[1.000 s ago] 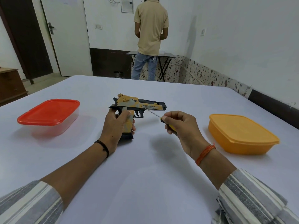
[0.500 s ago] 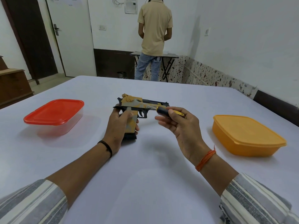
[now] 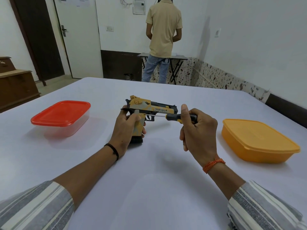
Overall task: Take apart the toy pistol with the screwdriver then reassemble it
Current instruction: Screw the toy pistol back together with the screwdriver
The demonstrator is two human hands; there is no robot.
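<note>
My left hand (image 3: 127, 130) is wrapped round the grip of the toy pistol (image 3: 149, 109), holding it upright w/ the butt resting on the white desk (image 3: 149, 180) and the barrel pointing to my right. It's yellow and grey w/ a dark slide, roughly mid-desk, just ahead of me.

My right hand (image 3: 198, 130) grips the screwdriver (image 3: 174, 117) by its black-and-yellow handle — fingers curled round it, thumb up along the near end. The shaft lies about level, pointing left, and its tip sits at a small spot on the frame just above the grip, behind the trigger guard. Can't tell if the tip is seated in a screw head; too small to see.

Left of the pistol, well apart, a clear tub w/ a red lid (image 3: 61, 117), shut. Right side, near my right hand but not touching, an orange tub (image 3: 259, 141), lid on too.

Black band on my left wrist, orange thread on the right, striped grey sleeves on both arms.

Beyond the desk — a person (image 3: 163, 39) in a beige shirt and jeans stands w/ back to me at a small folding table (image 3: 179, 57) by the wall. White door (image 3: 78, 39) on the left.
</note>
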